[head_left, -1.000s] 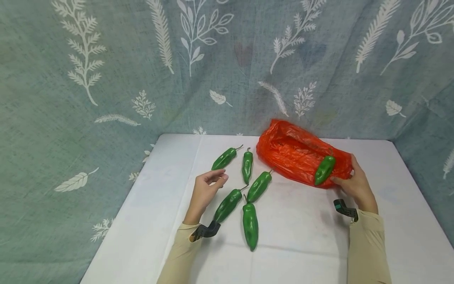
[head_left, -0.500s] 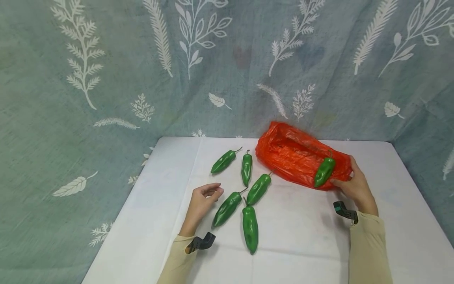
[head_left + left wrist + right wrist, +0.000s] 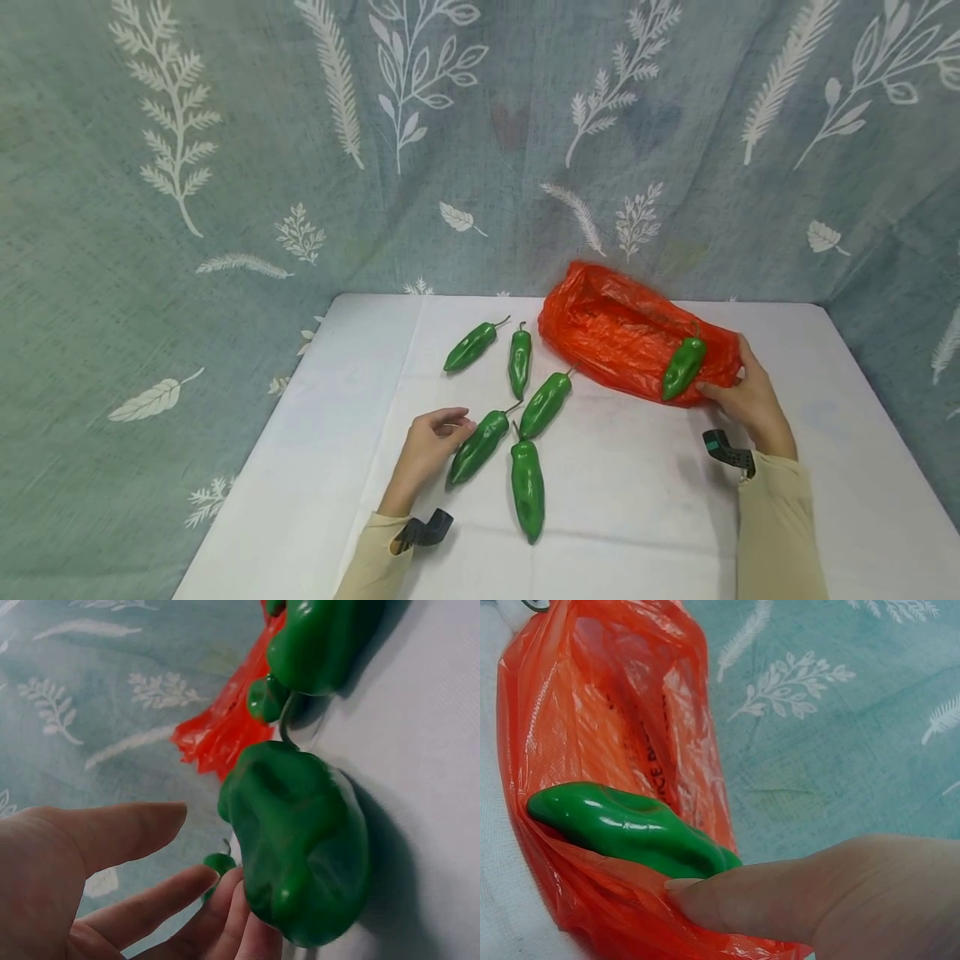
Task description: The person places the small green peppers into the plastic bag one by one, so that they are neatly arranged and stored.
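- Five green chili peppers lie spread on the white cloth, stems pointing mostly away from the person.
- Left hand: beside the near-left pepper, thumb spread from the loosely bent fingers, gripping nothing; the fingertips are at the pepper's side, though I cannot tell whether they touch it.
- Right hand: pinches the right end of the red plastic bag, thumb over its near edge; the other fingers are mostly hidden.
- A sixth pepper lies at the bag's right end, beside that thumb, its stem pointing away from the person.
- Dark lettering shows on the bag in the right wrist view.
- Behind the cloth hangs a grey-green curtain with white leaf prints.
- Both sleeves are beige.
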Demonstrator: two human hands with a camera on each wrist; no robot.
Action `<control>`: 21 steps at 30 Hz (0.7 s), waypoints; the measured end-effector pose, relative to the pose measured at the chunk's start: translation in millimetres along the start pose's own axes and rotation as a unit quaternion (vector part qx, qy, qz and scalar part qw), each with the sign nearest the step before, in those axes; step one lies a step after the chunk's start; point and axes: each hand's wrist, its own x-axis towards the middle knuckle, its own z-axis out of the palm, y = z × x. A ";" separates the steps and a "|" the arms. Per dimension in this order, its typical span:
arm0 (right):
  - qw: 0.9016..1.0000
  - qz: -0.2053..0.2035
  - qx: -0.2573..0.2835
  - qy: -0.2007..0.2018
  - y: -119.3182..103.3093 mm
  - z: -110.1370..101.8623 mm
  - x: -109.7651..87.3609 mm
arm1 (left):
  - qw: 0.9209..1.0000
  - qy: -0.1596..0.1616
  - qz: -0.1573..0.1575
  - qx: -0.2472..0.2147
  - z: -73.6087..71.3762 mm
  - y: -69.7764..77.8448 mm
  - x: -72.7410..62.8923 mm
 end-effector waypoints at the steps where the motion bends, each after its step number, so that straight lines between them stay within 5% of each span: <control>1: 1.000 0.002 0.000 0.000 0.1 0.6 -0.2 | 1.000 -0.002 0.002 0.008 0.2 -0.8 -0.7; 21: 1.000 0.009 -0.006 0.014 0.5 2.5 1.4 | 0.995 -0.069 0.024 0.072 3.0 -6.5 -5.4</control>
